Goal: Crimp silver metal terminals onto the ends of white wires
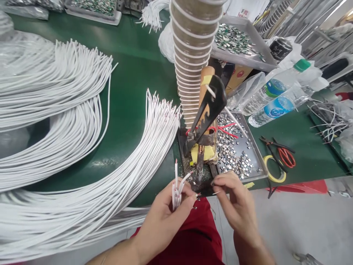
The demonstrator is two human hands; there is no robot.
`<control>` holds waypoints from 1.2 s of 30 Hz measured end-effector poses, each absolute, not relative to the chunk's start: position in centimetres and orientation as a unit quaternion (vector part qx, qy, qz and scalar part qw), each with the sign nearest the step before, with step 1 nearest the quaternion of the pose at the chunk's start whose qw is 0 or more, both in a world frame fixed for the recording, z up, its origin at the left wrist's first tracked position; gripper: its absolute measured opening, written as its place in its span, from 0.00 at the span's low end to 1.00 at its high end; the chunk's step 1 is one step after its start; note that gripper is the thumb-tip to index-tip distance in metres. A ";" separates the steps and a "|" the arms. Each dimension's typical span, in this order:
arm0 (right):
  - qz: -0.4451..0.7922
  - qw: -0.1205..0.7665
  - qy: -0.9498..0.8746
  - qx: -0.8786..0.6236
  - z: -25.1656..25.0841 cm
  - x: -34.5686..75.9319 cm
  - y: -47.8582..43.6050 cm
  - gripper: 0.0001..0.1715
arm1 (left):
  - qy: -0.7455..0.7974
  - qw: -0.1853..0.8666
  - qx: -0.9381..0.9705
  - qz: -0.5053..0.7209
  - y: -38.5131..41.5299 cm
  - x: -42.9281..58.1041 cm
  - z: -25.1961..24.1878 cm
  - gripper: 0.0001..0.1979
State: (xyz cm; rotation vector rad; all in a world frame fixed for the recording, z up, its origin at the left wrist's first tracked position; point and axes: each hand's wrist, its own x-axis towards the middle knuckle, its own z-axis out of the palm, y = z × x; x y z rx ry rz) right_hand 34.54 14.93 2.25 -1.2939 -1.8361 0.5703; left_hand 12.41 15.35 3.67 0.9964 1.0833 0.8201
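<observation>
My left hand (168, 211) is closed around several short white cables (177, 189) with stripped, reddish ends, at the table's front edge. One cable end sticks out from its thumb toward my right hand (237, 200). The right thumb and forefinger are pinched together on something small and thin, too fine to name. Just beyond both hands stands a soldering iron (200, 162), tip down, its wooden handle (206, 79) held in a black metal bracket (213, 105). Left of it lies a big bundle of white cables (143, 158) with bared ends.
A ribbed extraction hose (193, 48) rises behind the iron. To the right are a metal tray (260, 156) of small shiny parts, water bottles (284, 106), pliers (277, 145) and yellow tape (267, 169). Behind sits a tray (249, 60) of small circuit boards. More cables (55, 88) lie left.
</observation>
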 end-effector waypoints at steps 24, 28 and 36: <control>0.128 0.431 -0.754 -0.480 2.2 31.9 14.1 0.18 | 0.456 0.705 0.359 0.408 16.5 12.8 3.9 0.06; 0.103 0.436 -0.762 -0.468 2.1 31.6 14.4 0.18 | 0.455 0.706 0.351 0.413 16.6 12.7 3.9 0.06; 0.078 0.435 -0.774 -0.453 1.8 31.5 14.2 0.21 | 0.450 0.693 0.361 0.432 16.8 12.5 4.0 0.07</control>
